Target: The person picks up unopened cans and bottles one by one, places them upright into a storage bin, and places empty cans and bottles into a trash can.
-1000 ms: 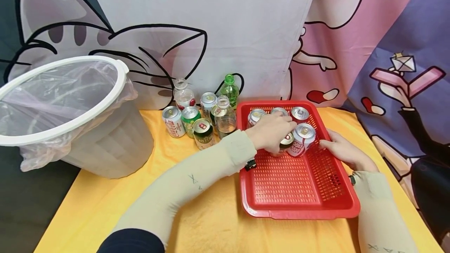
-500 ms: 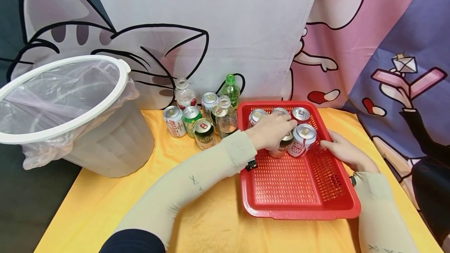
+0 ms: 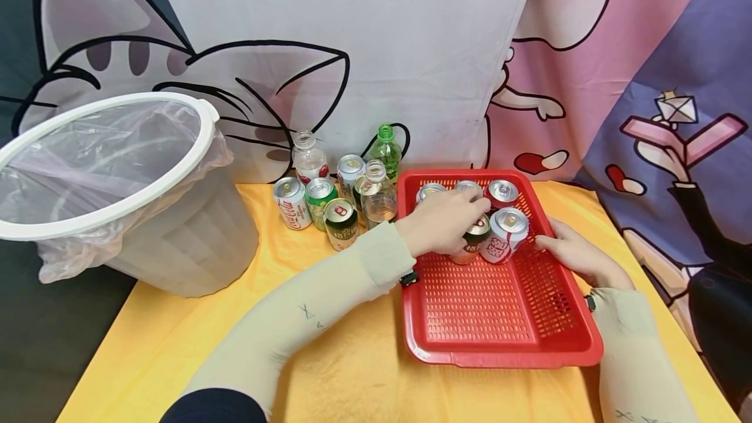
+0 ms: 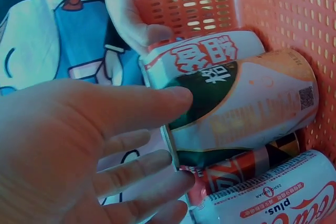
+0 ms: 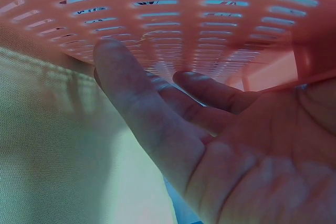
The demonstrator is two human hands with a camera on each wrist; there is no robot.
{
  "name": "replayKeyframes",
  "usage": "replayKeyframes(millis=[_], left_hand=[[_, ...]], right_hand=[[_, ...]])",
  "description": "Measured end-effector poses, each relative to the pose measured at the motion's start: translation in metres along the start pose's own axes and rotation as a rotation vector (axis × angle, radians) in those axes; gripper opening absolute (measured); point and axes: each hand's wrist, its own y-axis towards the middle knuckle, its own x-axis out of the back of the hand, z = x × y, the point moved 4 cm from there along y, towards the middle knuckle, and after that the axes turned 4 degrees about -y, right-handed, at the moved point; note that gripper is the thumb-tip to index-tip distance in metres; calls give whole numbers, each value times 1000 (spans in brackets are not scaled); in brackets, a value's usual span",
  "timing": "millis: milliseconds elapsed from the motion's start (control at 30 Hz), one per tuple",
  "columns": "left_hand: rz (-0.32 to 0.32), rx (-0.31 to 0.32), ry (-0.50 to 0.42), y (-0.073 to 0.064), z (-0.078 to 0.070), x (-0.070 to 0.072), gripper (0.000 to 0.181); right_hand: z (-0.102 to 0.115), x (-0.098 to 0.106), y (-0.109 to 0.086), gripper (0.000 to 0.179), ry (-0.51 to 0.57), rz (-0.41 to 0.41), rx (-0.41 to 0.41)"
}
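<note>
A red perforated plastic basket (image 3: 499, 359) holds several upright drink cans at its far end. My left hand (image 3: 443, 220) is over them, its fingers loosely spread; in the left wrist view its thumb touches the upper part of a green-and-white can (image 4: 247, 108). Beside that can stand a white can with red lettering (image 3: 505, 237) and a red-and-black can (image 4: 236, 169). A white Coca-Cola can (image 4: 283, 195) is nearer the bottom of that view. My right hand (image 3: 578, 256) grips the basket's right side, thumb over the rim, other fingers outside and partly hidden below.
Left of the basket, several cans, including a Coca-Cola can (image 3: 292, 204) and a dark can (image 3: 341, 224), stand with clear bottles (image 3: 378, 198) and a green bottle (image 3: 385, 149). A bag-lined bin (image 3: 200, 234) stands at far left. A printed cloth (image 3: 411, 51) hangs behind.
My left hand has shifted slightly left, loosening from the green-and-white can, which stands in the basket and shows more. The right hand keeps its place on the basket.
</note>
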Motion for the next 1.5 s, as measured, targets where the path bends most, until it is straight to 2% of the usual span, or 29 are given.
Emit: replayKeyframes(millis=[233,533,633,733,867,1000,1233,1500], left_hand=[[-97,-35,-44,-24,4,10,61],[-245,-59,-190,-59,8,14,43],[-340,-65,-272,-72,11,15,37],[-462,-77,-349,-89,16,16,33],[-627,-80,-395,-114,25,14,28],[-725,-43,-424,-136,40,9,25],[-801,56,-460,-168,66,-3,23],[-866,221,-438,-187,89,-19,30]], right_hand=[[0,1,1,57,-16,-3,7],[-2,-1,0,55,-15,1,13],[-2,-2,0,55,-11,-1,17],[-2,-2,0,54,-5,-1,16],[-1,-2,1,55,-9,0,11],[0,-1,2,57,-18,2,5],[2,-2,1,58,-14,2,-2],[2,-1,0,59,-10,-1,-1]])
